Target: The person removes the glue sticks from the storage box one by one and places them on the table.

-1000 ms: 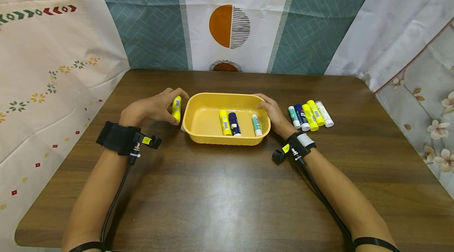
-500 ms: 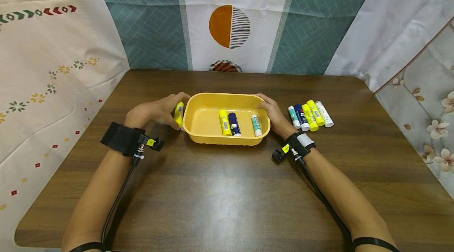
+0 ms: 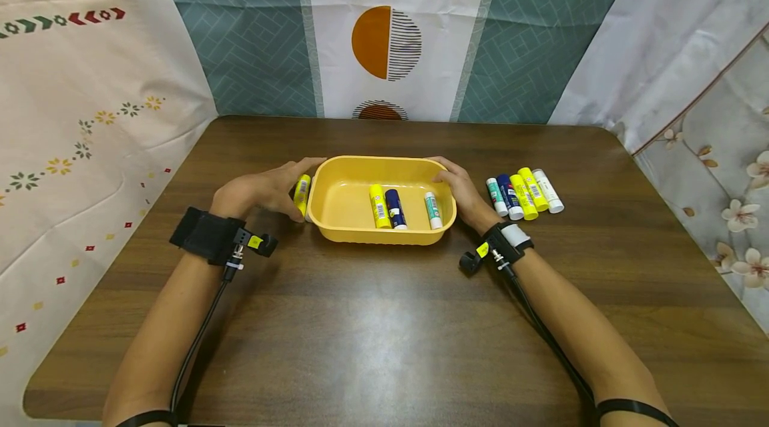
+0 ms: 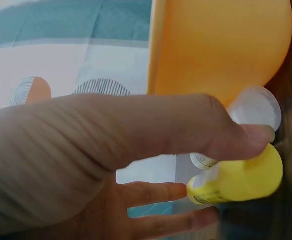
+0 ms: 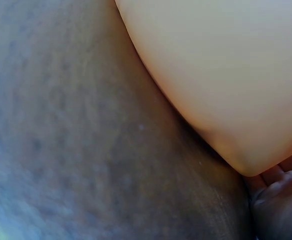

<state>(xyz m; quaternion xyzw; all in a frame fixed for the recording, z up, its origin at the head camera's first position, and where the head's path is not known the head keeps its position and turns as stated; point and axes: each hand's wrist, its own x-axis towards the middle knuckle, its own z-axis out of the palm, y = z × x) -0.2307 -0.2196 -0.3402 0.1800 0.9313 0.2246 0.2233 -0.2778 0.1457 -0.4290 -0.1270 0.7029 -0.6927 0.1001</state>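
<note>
Yellow plastic oblong tub (image 3: 384,235): grips its rim with right hand (image 3: 465,195), loosely pinches yellow cylindrical tube (image 3: 302,192) with left hand (image 3: 264,191); seemingly has five multicoloured tubes (image 3: 524,197) out, three others (image 3: 395,209) remaining inside.

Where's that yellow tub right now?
In the head view, the yellow tub sits on the table, between the left hand at its left end and the right hand gripping its right end.

A brown wood-grain worktop (image 3: 372,320) with rounded far corners stretches before a hanging teal-and-white cloth (image 3: 393,33) printed with orange circles, while a cream drape (image 3: 102,147) dotted with small motifs falls at left and a white curtain (image 3: 661,33) hangs at right beside grey blossom-print fabric (image 3: 717,173).
</note>
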